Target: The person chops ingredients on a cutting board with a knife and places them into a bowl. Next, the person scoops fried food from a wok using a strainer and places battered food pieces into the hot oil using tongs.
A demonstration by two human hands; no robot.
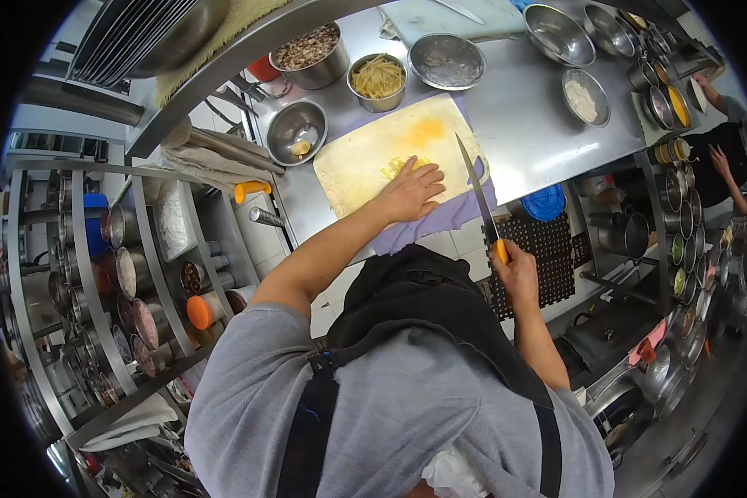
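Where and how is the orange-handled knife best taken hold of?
The knife is probably best gripped by its orange handle, from the person's near right side, as the right hand holds it now. The handle points back towards the person, while the long blade narrows to a tip pointing away, by the cutting board's right edge.

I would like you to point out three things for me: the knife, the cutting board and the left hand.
Knife (477, 191): head view, on the blade.
Cutting board (353, 170): head view, on its bare surface.
Left hand (411, 192): head view, on the back of the hand.
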